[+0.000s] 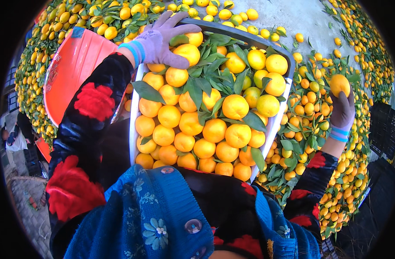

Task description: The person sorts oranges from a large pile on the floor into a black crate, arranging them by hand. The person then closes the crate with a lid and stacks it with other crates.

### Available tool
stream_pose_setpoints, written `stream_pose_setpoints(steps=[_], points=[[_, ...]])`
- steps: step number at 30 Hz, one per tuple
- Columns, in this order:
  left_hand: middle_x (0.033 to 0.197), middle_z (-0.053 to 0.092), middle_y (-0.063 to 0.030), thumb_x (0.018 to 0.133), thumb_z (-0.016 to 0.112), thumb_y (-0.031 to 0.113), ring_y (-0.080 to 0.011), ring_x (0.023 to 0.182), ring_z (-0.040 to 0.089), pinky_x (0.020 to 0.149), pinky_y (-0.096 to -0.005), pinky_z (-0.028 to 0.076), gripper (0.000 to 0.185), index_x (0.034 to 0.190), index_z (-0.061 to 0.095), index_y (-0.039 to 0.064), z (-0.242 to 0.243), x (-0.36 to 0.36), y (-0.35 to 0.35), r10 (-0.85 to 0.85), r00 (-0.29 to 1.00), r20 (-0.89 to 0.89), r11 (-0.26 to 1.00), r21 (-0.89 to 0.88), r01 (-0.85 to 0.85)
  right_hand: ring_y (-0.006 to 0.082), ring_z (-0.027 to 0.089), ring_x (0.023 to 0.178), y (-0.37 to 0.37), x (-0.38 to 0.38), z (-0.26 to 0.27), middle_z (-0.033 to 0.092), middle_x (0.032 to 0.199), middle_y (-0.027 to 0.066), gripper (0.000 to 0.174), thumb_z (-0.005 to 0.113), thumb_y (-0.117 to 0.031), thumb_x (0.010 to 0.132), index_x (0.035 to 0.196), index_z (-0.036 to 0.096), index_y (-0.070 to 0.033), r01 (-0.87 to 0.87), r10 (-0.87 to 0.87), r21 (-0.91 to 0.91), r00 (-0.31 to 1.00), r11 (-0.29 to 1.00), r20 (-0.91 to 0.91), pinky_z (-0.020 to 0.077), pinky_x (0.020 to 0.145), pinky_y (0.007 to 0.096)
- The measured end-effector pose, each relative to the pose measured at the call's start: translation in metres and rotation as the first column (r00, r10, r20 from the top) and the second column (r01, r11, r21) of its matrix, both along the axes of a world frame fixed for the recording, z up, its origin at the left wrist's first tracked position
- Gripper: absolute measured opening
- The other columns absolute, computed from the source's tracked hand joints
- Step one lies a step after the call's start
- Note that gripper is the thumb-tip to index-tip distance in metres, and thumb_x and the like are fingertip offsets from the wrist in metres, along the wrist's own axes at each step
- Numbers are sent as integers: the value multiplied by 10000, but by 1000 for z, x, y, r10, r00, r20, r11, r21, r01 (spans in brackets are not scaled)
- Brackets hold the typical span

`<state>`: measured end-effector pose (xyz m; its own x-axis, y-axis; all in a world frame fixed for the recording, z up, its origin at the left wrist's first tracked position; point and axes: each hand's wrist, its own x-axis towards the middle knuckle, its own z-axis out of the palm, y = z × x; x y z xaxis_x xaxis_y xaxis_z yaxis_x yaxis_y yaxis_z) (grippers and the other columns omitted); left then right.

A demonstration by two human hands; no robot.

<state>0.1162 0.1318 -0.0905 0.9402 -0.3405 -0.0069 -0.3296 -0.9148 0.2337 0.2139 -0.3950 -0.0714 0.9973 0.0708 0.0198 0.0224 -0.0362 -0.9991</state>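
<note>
A white crate [138,84] full of orange mandarins [191,123] with green leaves sits in front of my body. My left hand [163,42], in a purple-grey glove with a blue cuff, spreads its fingers over the crate's far left corner. Its thumb and fingers lie around two mandarins [186,55] without clearly gripping them. Off to the right of the crate, my right hand [342,108], gloved alike, holds a single mandarin [340,85] at its fingertips, above a large heap of loose fruit. Dark plastic [290,58] edges the crate's far side.
Loose mandarins with leaves [309,97] pile up on the right, and another heap [64,19] rises at the far left. A red plastic basin [77,64] leans beside the crate. Scattered fruit lies on grey concrete [281,16]. Black crates [383,129] stand at the far right.
</note>
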Motion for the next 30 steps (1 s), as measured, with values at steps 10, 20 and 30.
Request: stream_pose_setpoints(steps=[10, 20, 30], points=[[1550, 228, -145, 578, 758, 588, -443, 1432, 151, 1117, -649, 125, 912, 1397, 422, 367, 22, -4, -15, 128, 979, -160, 989, 96, -113, 283, 656, 963, 269, -89, 0, 677, 1038, 187, 618, 685, -419, 783, 1242, 590, -15, -634, 512, -475, 773, 610, -374, 506, 851, 362], [1508, 349, -110, 930, 458, 533, -338, 1400, 298, 1103, -593, 225, 569, 1402, 443, 216, 25, 18, -51, 201, 976, 90, 979, 7, -202, 395, 607, 1068, 272, -97, -3, 636, 1103, 268, 569, 599, -408, 885, 1286, 526, -11, -691, 586, -556, 708, 462, -393, 471, 909, 428], [1455, 415, -113, 919, 517, 398, -319, 1378, 334, 1127, -559, 183, 506, 1375, 469, 186, -37, -4, -66, 228, 893, 389, 973, -67, -219, 424, 621, 995, 274, -91, -10, 645, 1020, 282, 510, 596, -412, 879, 1207, 554, -23, -707, 621, -582, 677, 401, -394, 490, 840, 465]])
